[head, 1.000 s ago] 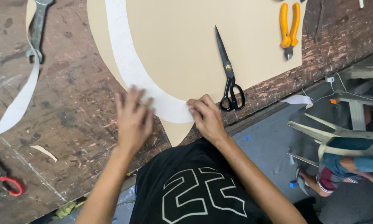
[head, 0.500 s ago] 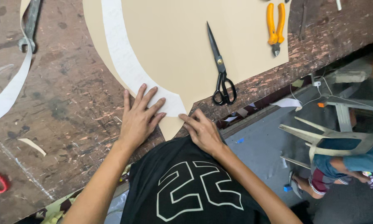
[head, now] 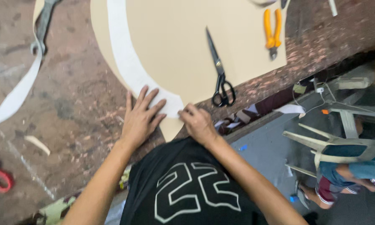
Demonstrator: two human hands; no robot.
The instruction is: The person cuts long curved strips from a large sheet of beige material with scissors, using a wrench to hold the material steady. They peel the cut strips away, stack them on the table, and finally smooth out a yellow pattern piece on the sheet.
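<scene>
Since the earlier frame both hands have slid up onto the lower tip of the tan cardboard sheet (head: 221,46) at mid-frame. In the head view, the left hand (head: 139,118) lies flat with fingers spread across the curved white paper strip (head: 129,66), while the right hand (head: 198,123) is curled, fingertips pinching the strip's pointed end against the cardboard. To my eye, firm flat pressure and smoothing outward along the curve would keep it from wrinkling. Black scissors (head: 218,73) lie just right, orange pliers (head: 272,31) upper right, on the worn workbench (head: 70,96).
</scene>
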